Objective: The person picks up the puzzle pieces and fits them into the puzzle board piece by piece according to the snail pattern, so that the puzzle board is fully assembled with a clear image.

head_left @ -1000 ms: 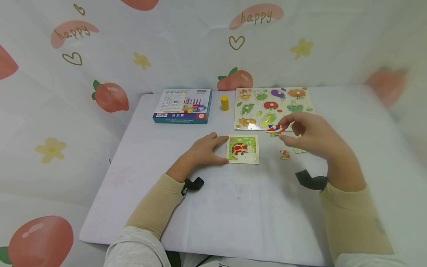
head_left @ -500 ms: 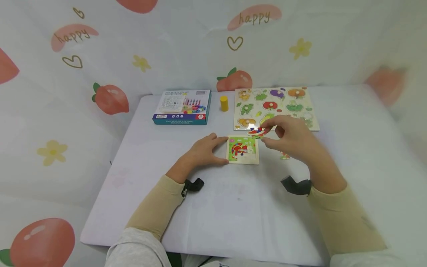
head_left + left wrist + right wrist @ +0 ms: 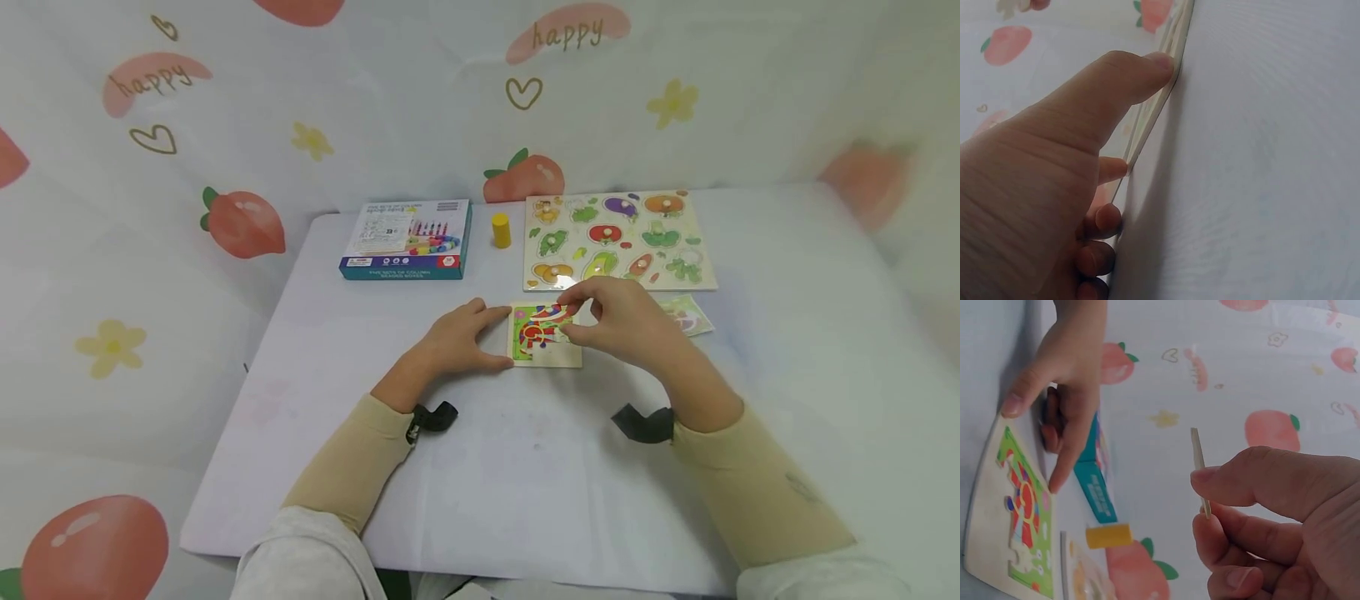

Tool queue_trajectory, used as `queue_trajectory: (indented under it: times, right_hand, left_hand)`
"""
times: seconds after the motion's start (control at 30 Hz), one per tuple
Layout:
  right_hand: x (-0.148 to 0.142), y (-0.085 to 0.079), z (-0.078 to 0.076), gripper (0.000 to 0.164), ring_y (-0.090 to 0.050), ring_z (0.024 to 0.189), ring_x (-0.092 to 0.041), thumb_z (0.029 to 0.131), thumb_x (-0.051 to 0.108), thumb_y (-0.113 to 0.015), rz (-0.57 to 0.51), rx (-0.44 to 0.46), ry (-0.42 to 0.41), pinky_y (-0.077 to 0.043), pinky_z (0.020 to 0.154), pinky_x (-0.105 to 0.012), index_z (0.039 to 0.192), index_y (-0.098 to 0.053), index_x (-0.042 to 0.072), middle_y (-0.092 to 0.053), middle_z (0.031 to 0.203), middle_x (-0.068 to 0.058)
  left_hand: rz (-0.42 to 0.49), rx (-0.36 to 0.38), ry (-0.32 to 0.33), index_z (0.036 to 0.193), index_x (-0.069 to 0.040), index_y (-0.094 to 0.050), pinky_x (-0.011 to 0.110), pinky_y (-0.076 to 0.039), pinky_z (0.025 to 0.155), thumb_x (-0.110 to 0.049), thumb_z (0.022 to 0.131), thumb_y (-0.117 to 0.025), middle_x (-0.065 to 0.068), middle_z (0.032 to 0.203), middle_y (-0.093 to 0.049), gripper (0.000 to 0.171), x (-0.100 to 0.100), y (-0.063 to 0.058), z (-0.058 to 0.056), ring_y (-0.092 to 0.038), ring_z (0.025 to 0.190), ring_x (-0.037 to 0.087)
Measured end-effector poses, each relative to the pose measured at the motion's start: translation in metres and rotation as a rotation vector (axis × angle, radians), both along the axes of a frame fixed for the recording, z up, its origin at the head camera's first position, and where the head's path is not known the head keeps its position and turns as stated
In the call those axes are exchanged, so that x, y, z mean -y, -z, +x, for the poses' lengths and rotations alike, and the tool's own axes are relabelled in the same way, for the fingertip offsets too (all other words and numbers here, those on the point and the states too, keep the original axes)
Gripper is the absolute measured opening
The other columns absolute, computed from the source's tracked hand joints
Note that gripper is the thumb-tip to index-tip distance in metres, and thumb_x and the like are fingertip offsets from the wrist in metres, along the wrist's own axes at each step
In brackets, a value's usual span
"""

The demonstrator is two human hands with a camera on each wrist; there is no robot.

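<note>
A small square puzzle board [image 3: 558, 357] lies on the table, with a picture of a red and green figure partly filled in and bare wood at its lower right. My left hand [image 3: 468, 337] rests beside it, thumb and index fingertips touching its two left corners. In the left wrist view, the thumb [image 3: 1125, 78] presses the board's edge. My right hand [image 3: 622, 325] pinches a thin, brightly coloured puzzle piece [image 3: 553, 313] over the board's upper part. Edge-on in the right wrist view, this puzzle piece [image 3: 1197, 449] sits between thumb and index finger, apart from the board.
A vegetable knob puzzle [image 3: 618, 242] lies behind the board. A yellow cylinder [image 3: 501, 231] stands to its left, then a boxed bead set [image 3: 407, 240]. Partly behind my right hand lies a green and white picture piece [image 3: 688, 315]. A patterned cloth hangs behind the table.
My right hand has moved left with the puzzle piece, from in front of the vegetable puzzle to over the small board. It now covers a loose piece seen earlier. My left hand stays in place.
</note>
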State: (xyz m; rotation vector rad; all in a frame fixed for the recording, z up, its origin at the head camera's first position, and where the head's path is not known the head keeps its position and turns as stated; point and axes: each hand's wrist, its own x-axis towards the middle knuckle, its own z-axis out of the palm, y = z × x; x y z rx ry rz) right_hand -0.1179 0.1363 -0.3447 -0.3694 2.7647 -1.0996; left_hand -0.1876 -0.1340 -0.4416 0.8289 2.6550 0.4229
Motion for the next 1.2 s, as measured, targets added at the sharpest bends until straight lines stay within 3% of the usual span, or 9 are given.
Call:
queue_trajectory:
  times: [0.63, 0.87, 1.2]
  right_hand:
    - [0.016, 0.048, -0.019, 0.033, -0.057, 0.096, -0.026, 0.084, 0.013, -0.078, 0.079, 0.14, -0.054, -0.045, 0.086, -0.04, 0.115, -0.073, 0.003, -0.067, 0.101, -0.008]
    - [0.02, 0.061, -0.022, 0.03, -0.055, 0.092, -0.025, 0.085, 0.014, -0.08, 0.096, 0.209, -0.052, -0.044, 0.08, -0.038, 0.113, -0.074, 0.006, -0.066, 0.101, -0.007]
    - [0.019, 0.068, -0.024, 0.033, -0.056, 0.09, -0.024, 0.084, 0.016, -0.083, 0.13, 0.205, -0.07, -0.045, 0.079, -0.038, 0.113, -0.076, 0.004, -0.067, 0.093, -0.006]
  left_hand:
    - [0.022, -0.001, 0.014, 0.158, -0.026, -0.044, 0.034, -0.04, 0.074, -0.064, 0.081, -0.077, 0.002, 0.107, -0.047, 0.092, -0.001, -0.003, -0.003, -0.047, 0.093, 0.018]
    - [0.027, -0.01, 0.016, 0.157, -0.026, -0.044, 0.033, -0.039, 0.073, -0.065, 0.081, -0.077, 0.001, 0.106, -0.047, 0.092, 0.0, -0.001, -0.002, -0.047, 0.092, 0.017]
    - [0.03, -0.015, 0.014, 0.157, -0.025, -0.044, 0.033, -0.04, 0.073, -0.065, 0.081, -0.077, 0.001, 0.106, -0.047, 0.092, 0.001, 0.001, -0.001, -0.047, 0.092, 0.017]
